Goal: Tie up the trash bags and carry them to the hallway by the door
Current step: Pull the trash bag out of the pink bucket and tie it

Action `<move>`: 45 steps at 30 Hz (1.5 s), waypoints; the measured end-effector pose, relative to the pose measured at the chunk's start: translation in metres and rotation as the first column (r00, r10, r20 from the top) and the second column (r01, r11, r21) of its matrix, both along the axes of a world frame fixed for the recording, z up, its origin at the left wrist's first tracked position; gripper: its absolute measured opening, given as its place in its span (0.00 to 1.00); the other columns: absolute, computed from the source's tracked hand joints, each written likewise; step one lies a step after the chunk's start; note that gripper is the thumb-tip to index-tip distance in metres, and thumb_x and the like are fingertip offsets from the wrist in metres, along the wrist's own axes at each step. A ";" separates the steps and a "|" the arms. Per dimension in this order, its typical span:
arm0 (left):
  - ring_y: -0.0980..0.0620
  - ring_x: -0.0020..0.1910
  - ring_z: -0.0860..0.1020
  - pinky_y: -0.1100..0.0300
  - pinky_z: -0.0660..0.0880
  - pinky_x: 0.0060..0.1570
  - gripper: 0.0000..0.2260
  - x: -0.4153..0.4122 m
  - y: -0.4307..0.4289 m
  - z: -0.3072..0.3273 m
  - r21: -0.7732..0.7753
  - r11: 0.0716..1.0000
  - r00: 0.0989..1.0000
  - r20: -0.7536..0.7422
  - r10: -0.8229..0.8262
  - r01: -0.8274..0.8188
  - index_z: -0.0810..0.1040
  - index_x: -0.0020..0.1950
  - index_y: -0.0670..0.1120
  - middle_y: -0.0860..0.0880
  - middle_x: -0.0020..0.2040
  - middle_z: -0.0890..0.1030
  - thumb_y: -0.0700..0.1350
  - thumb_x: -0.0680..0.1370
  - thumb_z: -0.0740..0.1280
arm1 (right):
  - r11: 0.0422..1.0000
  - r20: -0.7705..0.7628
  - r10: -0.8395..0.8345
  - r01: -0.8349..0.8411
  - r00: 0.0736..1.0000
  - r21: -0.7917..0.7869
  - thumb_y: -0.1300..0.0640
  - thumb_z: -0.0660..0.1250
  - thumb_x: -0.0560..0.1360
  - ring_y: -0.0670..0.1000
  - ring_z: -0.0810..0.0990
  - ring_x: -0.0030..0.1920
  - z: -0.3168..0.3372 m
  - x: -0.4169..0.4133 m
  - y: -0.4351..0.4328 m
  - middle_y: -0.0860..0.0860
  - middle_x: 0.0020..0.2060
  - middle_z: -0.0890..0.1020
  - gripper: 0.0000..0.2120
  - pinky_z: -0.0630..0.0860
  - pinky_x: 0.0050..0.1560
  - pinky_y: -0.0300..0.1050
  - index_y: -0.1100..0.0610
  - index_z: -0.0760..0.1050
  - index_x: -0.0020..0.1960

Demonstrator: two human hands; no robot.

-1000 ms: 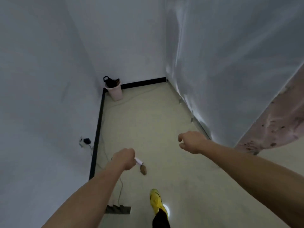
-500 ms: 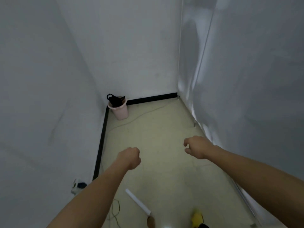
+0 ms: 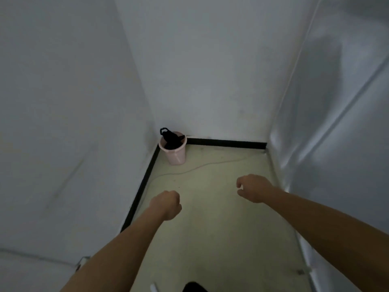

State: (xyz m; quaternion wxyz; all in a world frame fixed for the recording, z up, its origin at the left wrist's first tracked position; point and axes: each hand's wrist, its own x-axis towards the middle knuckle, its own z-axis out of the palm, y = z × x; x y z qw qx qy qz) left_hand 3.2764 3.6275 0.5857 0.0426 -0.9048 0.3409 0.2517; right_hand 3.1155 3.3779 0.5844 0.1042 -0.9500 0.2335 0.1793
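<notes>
Holding nothing: fingers of my left hand [image 3: 167, 204] and right hand [image 3: 253, 187] are curled into fists, hands apart above the pale floor [image 3: 210, 232]. Well ahead, the black trash bag [image 3: 171, 139] sits in a pink bin [image 3: 175, 154] in the corner, one handle loop upright. A thin cord [image 3: 202, 165] lies on the floor near the bin.

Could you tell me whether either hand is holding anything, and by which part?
Nothing is held: the left hand and the right hand are both curled and empty.
</notes>
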 end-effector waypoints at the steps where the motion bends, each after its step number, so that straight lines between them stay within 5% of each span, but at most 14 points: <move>1: 0.44 0.60 0.76 0.53 0.74 0.57 0.16 0.017 -0.008 -0.002 -0.001 1.000 1.000 -0.006 0.027 -0.027 0.75 0.63 0.45 0.44 0.63 0.76 0.51 0.79 0.60 | 0.999 0.003 0.034 -0.034 0.999 -0.002 0.47 0.60 0.79 0.54 0.77 0.58 0.000 0.026 -0.013 0.52 0.59 0.78 0.16 0.73 0.56 0.47 0.51 0.73 0.64; 8: 0.43 0.60 0.76 0.54 0.73 0.56 0.16 0.157 -0.062 -0.036 0.084 0.986 0.985 -0.079 0.152 -0.145 0.74 0.62 0.41 0.42 0.62 0.76 0.50 0.80 0.60 | 0.983 -0.024 0.182 -0.180 0.983 0.043 0.46 0.59 0.79 0.52 0.76 0.59 -0.032 0.196 -0.083 0.50 0.60 0.78 0.16 0.71 0.58 0.46 0.50 0.72 0.64; 23: 0.45 0.58 0.76 0.54 0.73 0.56 0.15 0.485 -0.217 -0.052 0.093 0.967 0.957 -0.151 0.248 -0.236 0.75 0.62 0.42 0.44 0.60 0.77 0.48 0.80 0.59 | 0.975 -0.145 0.175 -0.151 0.974 0.162 0.46 0.59 0.80 0.53 0.76 0.58 -0.071 0.522 -0.250 0.52 0.59 0.78 0.17 0.71 0.55 0.45 0.51 0.72 0.65; 30: 0.46 0.52 0.79 0.57 0.74 0.49 0.10 0.604 -0.266 -0.105 0.189 0.920 0.905 -0.196 0.378 -0.343 0.76 0.51 0.42 0.43 0.55 0.80 0.46 0.80 0.58 | 0.948 -0.205 0.241 -0.184 0.949 0.261 0.48 0.59 0.80 0.53 0.76 0.58 -0.136 0.678 -0.314 0.53 0.59 0.78 0.16 0.72 0.56 0.46 0.52 0.72 0.64; 38: 0.48 0.60 0.74 0.56 0.72 0.57 0.14 0.700 -0.311 -0.141 0.106 0.903 0.867 -0.253 0.430 -0.417 0.75 0.62 0.44 0.47 0.62 0.76 0.49 0.81 0.58 | 0.916 -0.317 0.327 -0.216 0.890 0.338 0.48 0.59 0.79 0.53 0.76 0.57 -0.186 0.788 -0.337 0.52 0.59 0.78 0.15 0.72 0.55 0.45 0.52 0.72 0.64; 45: 0.48 0.67 0.71 0.56 0.69 0.63 0.17 0.808 -0.329 -0.265 0.133 0.910 0.869 -0.270 0.414 -0.392 0.70 0.69 0.49 0.48 0.68 0.73 0.48 0.81 0.58 | 0.941 -0.352 0.195 -0.073 0.915 0.331 0.48 0.60 0.79 0.52 0.78 0.56 -0.294 0.860 -0.332 0.51 0.57 0.79 0.14 0.72 0.53 0.44 0.51 0.73 0.62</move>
